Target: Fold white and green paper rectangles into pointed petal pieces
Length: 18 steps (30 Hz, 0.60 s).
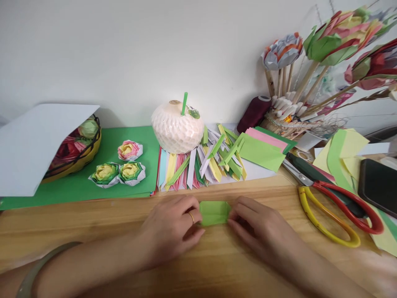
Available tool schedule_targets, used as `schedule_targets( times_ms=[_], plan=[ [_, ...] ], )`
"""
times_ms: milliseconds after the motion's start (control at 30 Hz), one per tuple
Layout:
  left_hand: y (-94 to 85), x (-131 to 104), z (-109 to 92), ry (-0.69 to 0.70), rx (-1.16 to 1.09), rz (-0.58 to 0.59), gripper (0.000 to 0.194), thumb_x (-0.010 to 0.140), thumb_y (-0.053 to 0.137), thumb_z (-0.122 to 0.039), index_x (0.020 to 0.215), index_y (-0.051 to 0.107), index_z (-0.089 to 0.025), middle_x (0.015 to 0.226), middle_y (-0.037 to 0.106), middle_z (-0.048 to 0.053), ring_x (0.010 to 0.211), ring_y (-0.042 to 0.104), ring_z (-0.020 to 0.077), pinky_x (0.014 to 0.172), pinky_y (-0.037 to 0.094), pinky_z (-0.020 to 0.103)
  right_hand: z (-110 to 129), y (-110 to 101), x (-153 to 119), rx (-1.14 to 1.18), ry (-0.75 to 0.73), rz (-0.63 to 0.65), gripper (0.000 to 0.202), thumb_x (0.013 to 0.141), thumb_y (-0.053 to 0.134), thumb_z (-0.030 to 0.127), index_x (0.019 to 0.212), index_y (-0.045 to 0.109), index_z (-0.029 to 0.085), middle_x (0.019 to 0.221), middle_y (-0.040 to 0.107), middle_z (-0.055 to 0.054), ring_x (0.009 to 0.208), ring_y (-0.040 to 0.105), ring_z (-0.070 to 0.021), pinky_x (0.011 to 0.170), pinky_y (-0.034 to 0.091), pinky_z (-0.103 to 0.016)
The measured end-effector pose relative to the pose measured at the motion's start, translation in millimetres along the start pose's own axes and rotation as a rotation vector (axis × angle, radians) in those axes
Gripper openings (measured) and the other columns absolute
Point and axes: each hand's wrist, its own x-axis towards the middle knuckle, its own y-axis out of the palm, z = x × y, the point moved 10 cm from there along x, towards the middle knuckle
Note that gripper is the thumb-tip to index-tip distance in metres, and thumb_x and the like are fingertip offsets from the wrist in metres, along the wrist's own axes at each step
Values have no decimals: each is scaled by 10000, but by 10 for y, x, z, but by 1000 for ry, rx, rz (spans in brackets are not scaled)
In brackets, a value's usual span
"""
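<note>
A small rectangle of light green paper [214, 213] lies on the wooden table in front of me, with fold lines near its two ends. My left hand [173, 223], wearing a ring, has its fingers closed at the paper's left end. At the right end, my right hand [256, 221] pinches the paper's edge between thumb and fingers. Behind the paper lies a heap of folded paper strips [214, 159] in green, white, yellow and pink. Flat green paper pieces [262, 152] are stacked to the right of the heap.
Scissors [328, 203] with red and yellow handles lie at the right, near a black phone [380, 184]. Three paper lotus flowers [132, 173] sit on green sheets [124, 138] beside a basket [79, 165]. A white textured pot [176, 128] and maroon thread spool [254, 111] stand behind.
</note>
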Motion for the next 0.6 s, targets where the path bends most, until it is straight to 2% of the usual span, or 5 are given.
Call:
schedule_targets(
  times_ms=[400, 600],
  plan=[
    [73, 37, 143, -195, -150, 49, 173, 889, 451, -169, 755, 561, -163, 799, 529, 29, 755, 488, 180, 658, 386, 313, -42, 42, 0, -23, 37, 23, 174, 907, 427, 167, 743, 474, 200, 727, 540, -16, 623, 530, -156, 532, 380, -254],
    [92, 57, 138, -216, -140, 45, 193, 874, 436, -163, 708, 534, -173, 778, 511, 22, 729, 475, 170, 629, 365, 301, -8, 19, 4, -57, 9, -4, 198, 920, 399, 175, 743, 482, 206, 713, 541, -14, 614, 540, -156, 513, 387, -253]
  ],
)
